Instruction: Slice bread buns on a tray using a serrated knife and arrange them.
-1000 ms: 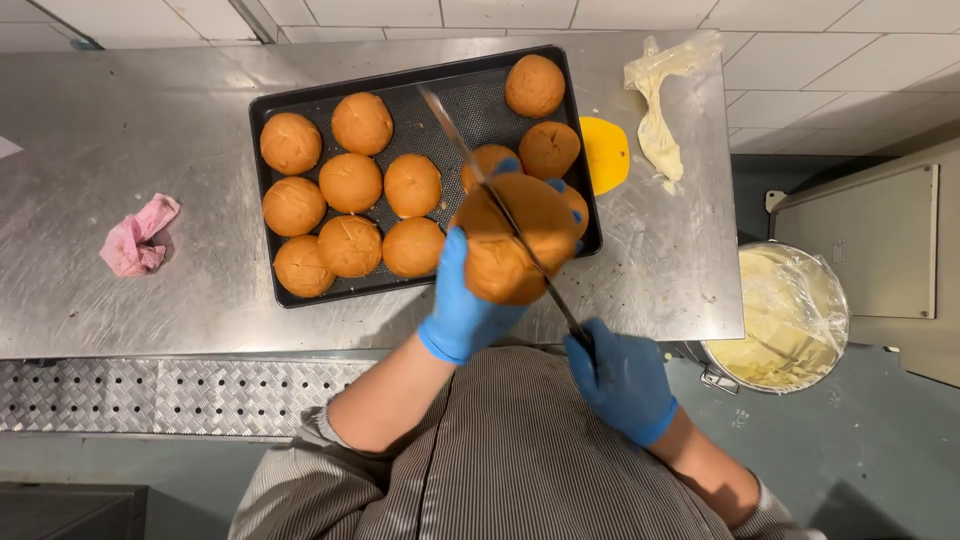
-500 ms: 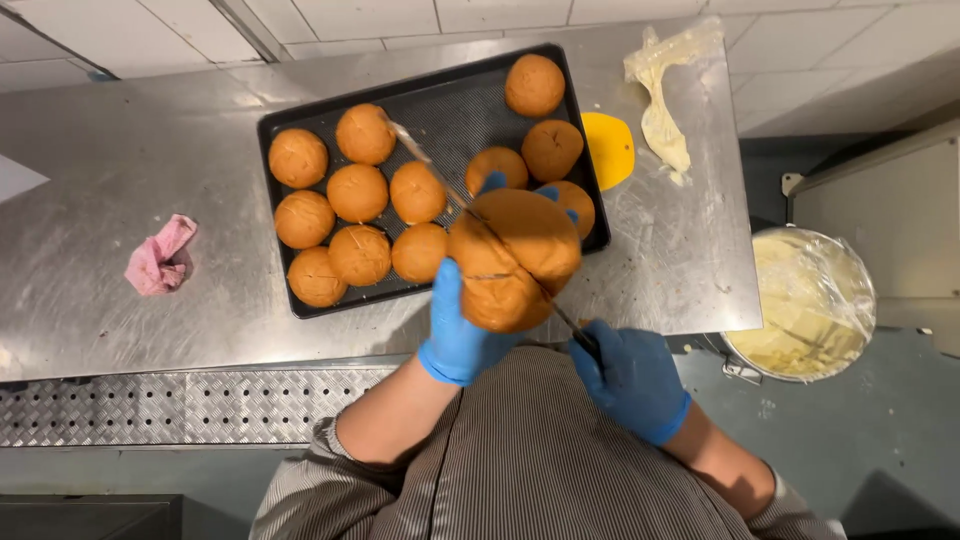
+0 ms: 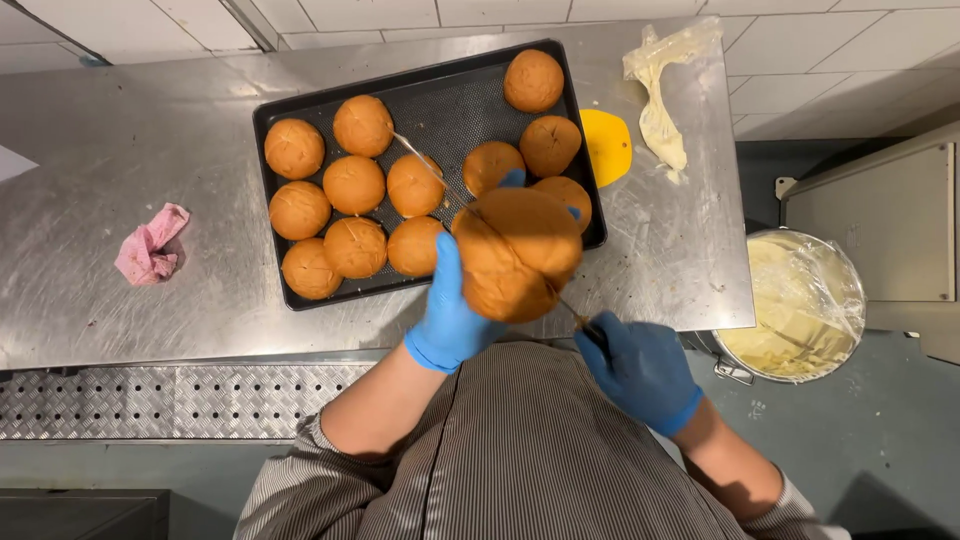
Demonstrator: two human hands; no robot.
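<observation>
Knife (image 3: 440,177) blade runs diagonally through the bun (image 3: 515,252), tip up-left; left hand (image 3: 455,310) fingers grip the bun, right hand (image 3: 640,368) the handle.

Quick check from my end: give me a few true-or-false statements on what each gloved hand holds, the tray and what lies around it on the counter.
1. The left hand in a blue glove holds a large round golden-brown bun. True.
2. The right hand holds a rolling pin. False: it grips a long thin-bladed knife that runs through the held bun.
3. The dark rectangular baking tray holds round golden-brown buns. True.
4. A crumpled pink cloth lies inside the tray. False: it lies on the steel counter, left of the tray.
5. A yellow plastic scraper lies right of the tray. True.
</observation>
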